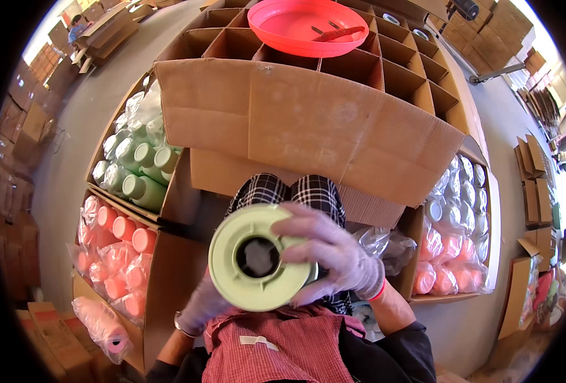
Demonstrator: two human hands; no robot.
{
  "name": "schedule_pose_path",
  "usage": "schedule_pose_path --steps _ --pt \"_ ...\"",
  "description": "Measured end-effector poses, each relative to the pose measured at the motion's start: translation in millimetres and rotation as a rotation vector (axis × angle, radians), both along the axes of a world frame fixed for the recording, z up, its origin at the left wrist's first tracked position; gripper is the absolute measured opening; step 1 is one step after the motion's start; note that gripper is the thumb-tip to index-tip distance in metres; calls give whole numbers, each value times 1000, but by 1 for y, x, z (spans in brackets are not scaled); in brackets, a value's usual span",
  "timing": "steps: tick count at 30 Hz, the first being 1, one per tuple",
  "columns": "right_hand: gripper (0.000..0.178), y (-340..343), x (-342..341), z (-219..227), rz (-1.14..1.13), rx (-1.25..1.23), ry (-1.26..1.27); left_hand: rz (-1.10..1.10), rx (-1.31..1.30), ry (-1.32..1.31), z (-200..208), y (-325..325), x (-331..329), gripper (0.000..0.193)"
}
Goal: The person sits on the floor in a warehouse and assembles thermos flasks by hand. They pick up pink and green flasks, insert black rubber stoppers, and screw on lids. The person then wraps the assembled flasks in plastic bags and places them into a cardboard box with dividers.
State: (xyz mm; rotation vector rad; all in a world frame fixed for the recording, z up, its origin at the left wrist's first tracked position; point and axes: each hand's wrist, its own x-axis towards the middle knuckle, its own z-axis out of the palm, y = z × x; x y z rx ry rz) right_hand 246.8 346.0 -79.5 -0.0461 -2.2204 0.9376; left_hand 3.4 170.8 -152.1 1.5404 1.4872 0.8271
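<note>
In front of my lap is a round pale green plastic piece with a wide flange, small ribs and a dark hole in its middle. My right hand, in a thin whitish glove, grips its right side, fingers over the flange and thumb lower down. My left hand, also gloved, reaches in behind the lower left of the piece. Its fingers are hidden there, so their grip does not show. Something pale and unclear shows inside the hole.
Ahead stands a divided cardboard carton with a red plastic basin holding a few slim tools. Bagged green bottles and pink bottles fill boxes at left. At right, a carton holds wrapped grey and pink ones.
</note>
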Motion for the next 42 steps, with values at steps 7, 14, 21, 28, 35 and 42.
schedule_pose_path --steps 7,14,21,28,35,42 --pt "44 2 37 -60 -195 -303 -129 223 278 -389 47 61 6 36" --pt "39 -22 14 -2 -549 119 -241 -114 302 -420 11 138 26 34" --pt "19 15 39 -23 -535 -69 -156 210 189 -733 20 95 1 52" --pt "25 0 -8 -6 -129 30 -130 126 203 -492 41 120 16 50" --pt "32 6 -6 0 -217 -420 13 189 259 -368 10 124 9 45" --pt "39 19 26 -27 -489 -506 -170 333 234 -1106 10 108 -13 52"
